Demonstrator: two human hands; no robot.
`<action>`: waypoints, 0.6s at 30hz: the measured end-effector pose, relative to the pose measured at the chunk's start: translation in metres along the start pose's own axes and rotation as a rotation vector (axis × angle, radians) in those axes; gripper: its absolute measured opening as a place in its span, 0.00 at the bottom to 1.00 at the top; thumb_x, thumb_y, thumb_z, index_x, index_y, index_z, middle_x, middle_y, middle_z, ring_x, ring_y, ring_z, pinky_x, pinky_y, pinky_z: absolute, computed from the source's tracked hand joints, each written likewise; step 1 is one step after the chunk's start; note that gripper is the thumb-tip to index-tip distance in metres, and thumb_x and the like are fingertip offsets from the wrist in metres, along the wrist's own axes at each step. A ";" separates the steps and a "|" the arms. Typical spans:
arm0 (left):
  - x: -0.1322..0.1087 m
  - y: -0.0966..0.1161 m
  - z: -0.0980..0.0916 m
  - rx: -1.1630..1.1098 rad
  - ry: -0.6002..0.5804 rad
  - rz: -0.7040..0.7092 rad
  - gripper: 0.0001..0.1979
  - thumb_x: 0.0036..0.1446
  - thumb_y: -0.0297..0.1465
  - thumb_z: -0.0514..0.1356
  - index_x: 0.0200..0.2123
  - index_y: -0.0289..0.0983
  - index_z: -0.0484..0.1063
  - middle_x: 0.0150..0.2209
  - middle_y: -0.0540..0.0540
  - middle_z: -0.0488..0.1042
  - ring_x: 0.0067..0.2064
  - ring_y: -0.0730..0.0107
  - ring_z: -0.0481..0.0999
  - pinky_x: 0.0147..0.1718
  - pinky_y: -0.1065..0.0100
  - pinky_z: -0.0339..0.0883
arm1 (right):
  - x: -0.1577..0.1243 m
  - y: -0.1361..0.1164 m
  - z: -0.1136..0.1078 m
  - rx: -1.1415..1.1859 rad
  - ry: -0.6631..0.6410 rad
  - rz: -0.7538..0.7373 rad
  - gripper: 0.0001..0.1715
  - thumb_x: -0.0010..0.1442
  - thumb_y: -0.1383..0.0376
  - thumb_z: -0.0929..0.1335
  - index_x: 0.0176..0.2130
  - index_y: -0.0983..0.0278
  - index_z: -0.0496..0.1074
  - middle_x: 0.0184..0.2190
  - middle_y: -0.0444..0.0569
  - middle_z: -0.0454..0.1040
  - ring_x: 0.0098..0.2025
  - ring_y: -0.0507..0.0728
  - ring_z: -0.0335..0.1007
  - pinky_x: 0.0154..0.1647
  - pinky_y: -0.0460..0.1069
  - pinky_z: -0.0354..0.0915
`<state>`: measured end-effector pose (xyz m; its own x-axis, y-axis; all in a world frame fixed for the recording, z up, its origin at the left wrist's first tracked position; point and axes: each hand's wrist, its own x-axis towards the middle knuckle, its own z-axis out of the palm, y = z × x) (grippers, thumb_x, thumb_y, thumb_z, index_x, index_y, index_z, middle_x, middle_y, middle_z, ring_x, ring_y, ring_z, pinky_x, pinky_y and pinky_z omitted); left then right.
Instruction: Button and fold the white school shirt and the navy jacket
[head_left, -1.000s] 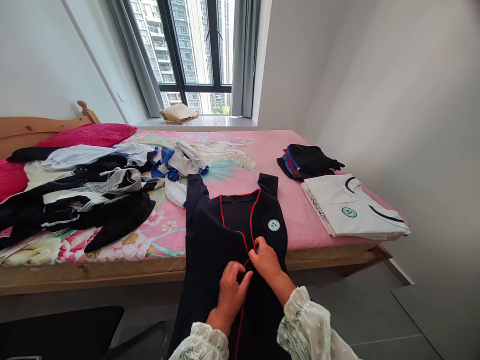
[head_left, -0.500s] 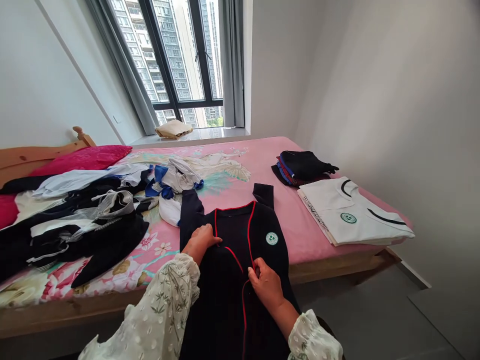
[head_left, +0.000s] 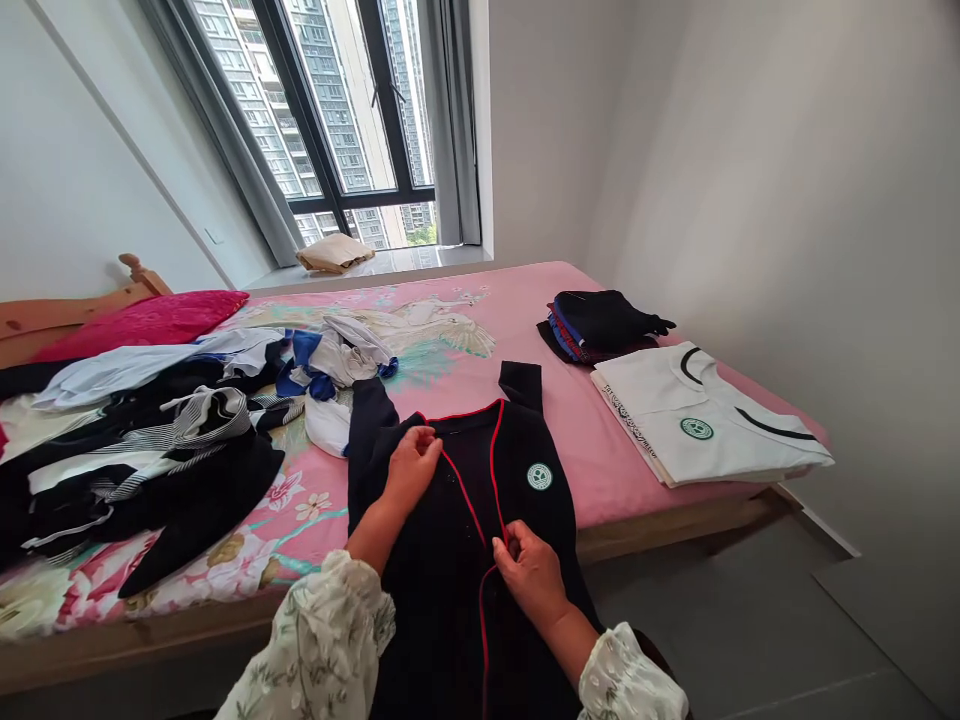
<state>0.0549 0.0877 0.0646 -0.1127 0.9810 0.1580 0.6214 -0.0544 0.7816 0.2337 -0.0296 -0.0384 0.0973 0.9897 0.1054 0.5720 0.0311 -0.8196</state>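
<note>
A dark navy cardigan (head_left: 457,540) with red piping and a round green badge lies face up over the near edge of the bed, its lower part hanging off. My left hand (head_left: 412,462) is closed on the left side of its neckline, pinching the red-trimmed edge. My right hand (head_left: 529,575) pinches the red front edge lower down, about at the middle of the garment. Both sleeves of my white patterned blouse show at the bottom.
A heap of unfolded dark, striped and white clothes (head_left: 142,440) covers the bed's left side. Folded white shirts (head_left: 705,425) and a folded dark stack (head_left: 600,322) lie at the right. The pink floral sheet (head_left: 465,310), a magenta pillow (head_left: 142,320) and the window lie beyond.
My left hand has left the cardigan's middle and gone up to the left of the neckline. My right hand stays on the front edge. The view has swung slightly right.
</note>
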 end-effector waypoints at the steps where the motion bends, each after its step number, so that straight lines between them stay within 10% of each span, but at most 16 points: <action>1: -0.017 0.000 0.004 -0.002 -0.027 0.044 0.10 0.52 0.32 0.57 0.39 0.38 0.68 0.32 0.50 0.71 0.32 0.73 0.71 0.37 0.69 0.65 | 0.000 -0.001 -0.001 -0.005 -0.002 0.008 0.12 0.57 0.57 0.63 0.26 0.61 0.63 0.20 0.41 0.65 0.23 0.51 0.60 0.26 0.46 0.51; 8: -0.106 -0.027 0.030 0.116 -0.229 0.238 0.13 0.46 0.21 0.54 0.34 0.41 0.69 0.35 0.48 0.73 0.40 0.64 0.69 0.40 0.63 0.62 | -0.002 -0.003 -0.001 -0.030 0.025 -0.041 0.11 0.56 0.59 0.63 0.25 0.62 0.64 0.23 0.43 0.65 0.26 0.52 0.61 0.28 0.46 0.55; 18: -0.098 -0.034 0.031 -0.176 -0.199 -0.041 0.05 0.45 0.25 0.57 0.25 0.39 0.62 0.24 0.54 0.67 0.27 0.73 0.65 0.29 0.70 0.59 | 0.006 -0.044 0.003 -0.060 -0.054 -0.168 0.13 0.60 0.62 0.61 0.31 0.62 0.72 0.29 0.47 0.70 0.31 0.53 0.65 0.33 0.46 0.58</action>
<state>0.0693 -0.0012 0.0041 0.0306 0.9994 0.0153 0.4733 -0.0280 0.8805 0.2064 -0.0241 -0.0038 -0.0467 0.9774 0.2062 0.6242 0.1897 -0.7579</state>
